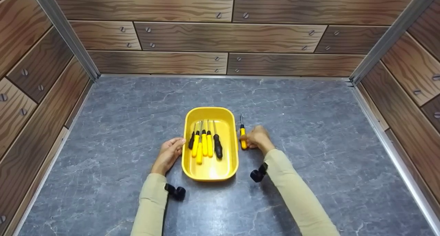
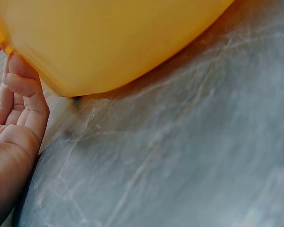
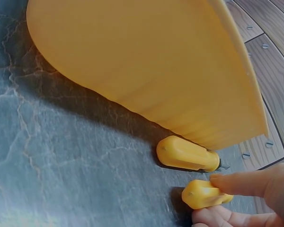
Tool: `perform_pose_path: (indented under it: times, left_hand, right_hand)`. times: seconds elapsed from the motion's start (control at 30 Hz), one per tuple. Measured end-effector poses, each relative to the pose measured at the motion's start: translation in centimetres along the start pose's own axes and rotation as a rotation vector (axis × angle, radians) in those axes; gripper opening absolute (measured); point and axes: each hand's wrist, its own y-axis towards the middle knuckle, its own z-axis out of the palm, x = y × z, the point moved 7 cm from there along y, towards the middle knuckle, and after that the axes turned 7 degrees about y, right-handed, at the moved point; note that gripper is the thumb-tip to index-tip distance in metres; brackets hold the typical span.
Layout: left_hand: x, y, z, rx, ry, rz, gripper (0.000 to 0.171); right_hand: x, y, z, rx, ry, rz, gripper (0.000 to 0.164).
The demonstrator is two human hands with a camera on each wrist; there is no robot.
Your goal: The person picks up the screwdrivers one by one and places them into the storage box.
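A yellow plastic tray (image 1: 210,169) holds several screwdrivers, some with yellow-and-black handles and others with black handles (image 1: 218,147). At its left side my left hand (image 1: 169,154) grips the rim, with bent fingers under the edge in the left wrist view. On the right, my right hand (image 1: 258,137) pinches the yellow handle of a screwdriver (image 3: 199,195) between thumb and fingers, close to the surface. Another yellow-handled screwdriver (image 3: 182,153) lies between that one and the tray wall. In the head view only one screwdriver (image 1: 242,131) shows beside the tray.
The work surface (image 1: 130,126) is grey with a marble pattern. Wood-patterned walls (image 1: 192,36) enclose it at the back and both sides, with metal strips along the corners and lower edges. Black wrist cameras (image 1: 258,173) sit on both sleeves.
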Motion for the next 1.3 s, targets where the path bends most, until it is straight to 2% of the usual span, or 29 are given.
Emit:
perform_pose_path:
  times: [0.73, 0.93, 1.3]
  left_hand:
    - [-0.1, 0.0, 0.2, -0.018, 0.001, -0.002, 0.008]
    - [-0.1, 0.1, 0.2, -0.005, 0.023, 0.006, 0.012]
    - [0.1, 0.1, -0.1, -0.017, 0.015, 0.007, 0.011]
  right_hand:
    - [0.4, -0.9, -0.6, 0.050, 0.090, -0.007, 0.026]
    - [0.6, -1.3, -0.7, 0.082, 0.123, -0.021, 0.023]
    - [1.1, -2.3, -0.8, 0.085, 0.100, -0.019, 0.015]
